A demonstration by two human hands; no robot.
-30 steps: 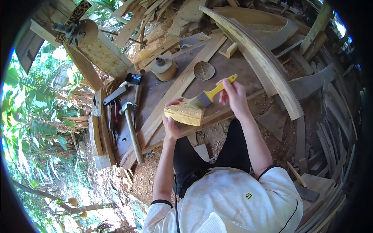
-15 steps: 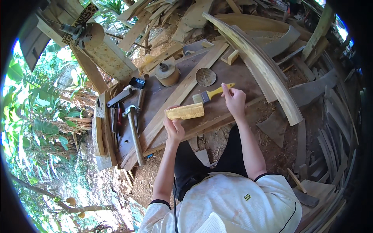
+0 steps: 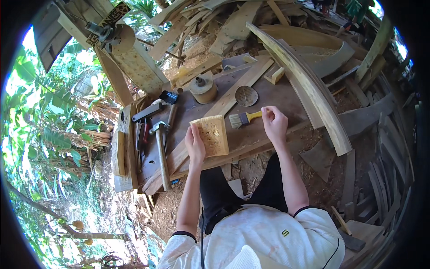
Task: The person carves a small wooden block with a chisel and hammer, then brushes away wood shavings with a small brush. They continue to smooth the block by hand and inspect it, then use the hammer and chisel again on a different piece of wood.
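Block (image 3: pixel 216 136): pale wood, held up over the near side of the counter (image 3: pixel 283 101), its rough, pitted face toward the camera.
Left hand (image 3: pixel 195 145): gripping the block by its left edge; the fingers behind are partly hidden.
Right hand (image 3: pixel 274 124): to the right of the block, closed on the yellow handle of the brush (image 3: pixel 244 119).
Bristles (image 3: pixel 234 120): just beside the block's right edge, seemingly not touching it.
Brushwork: the step in hand looks like brushing the block's rough face, with the bristles off the wood at this instant.
Next stroke: would call for a steady left grip and the right hand bringing the bristles leftward onto that face.
Hammer (image 3: pixel 162 154): left of the block, on the counter.
Disc (image 3: pixel 246 96): beyond the block, to its right.
Plank (image 3: pixel 224 104): slanting across the counter, beyond and left of the block.
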